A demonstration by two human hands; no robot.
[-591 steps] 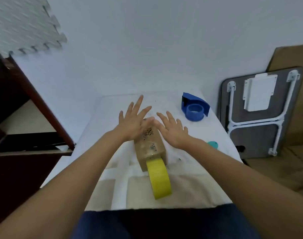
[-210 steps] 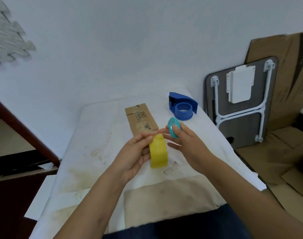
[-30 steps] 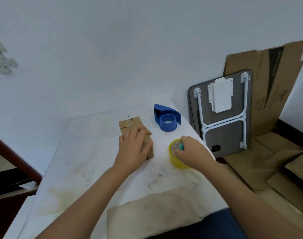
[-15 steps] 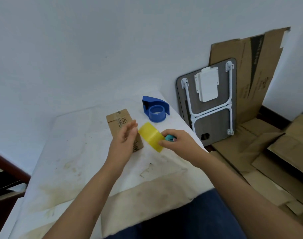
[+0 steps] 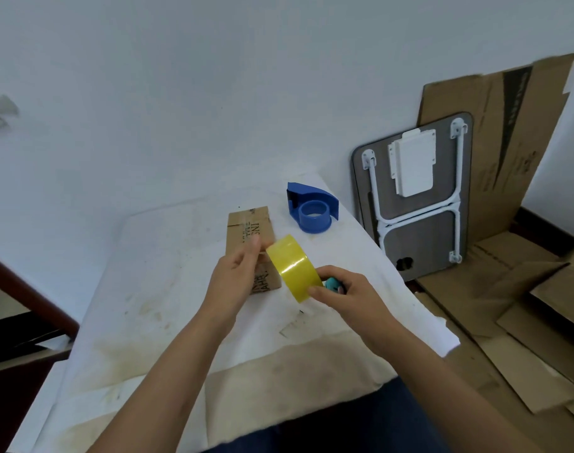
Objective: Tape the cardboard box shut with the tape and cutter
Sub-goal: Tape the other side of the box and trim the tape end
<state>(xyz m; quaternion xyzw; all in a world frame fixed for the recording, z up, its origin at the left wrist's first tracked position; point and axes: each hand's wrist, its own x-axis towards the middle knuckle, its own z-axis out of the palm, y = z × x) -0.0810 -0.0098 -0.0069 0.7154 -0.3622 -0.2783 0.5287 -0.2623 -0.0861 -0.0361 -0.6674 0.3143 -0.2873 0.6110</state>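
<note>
I see the cardboard box (image 5: 250, 237) lying flat on the white, stained surface (image 5: 154, 289), its flaps down; what is inside is hidden. My right hand (image 5: 347, 297) grips the yellow tape roll (image 5: 293, 268) together with the teal cutter (image 5: 332, 284), lifted just above the box's near end. My left hand (image 5: 235, 282) pinches at the roll's edge. A second ago that hand pressed on the box and the roll sat on the surface. A blue dispenser (image 5: 311, 207) stands behind. A folded table (image 5: 416, 197) and flattened cardboard (image 5: 494, 132) lean against the wall.
</note>
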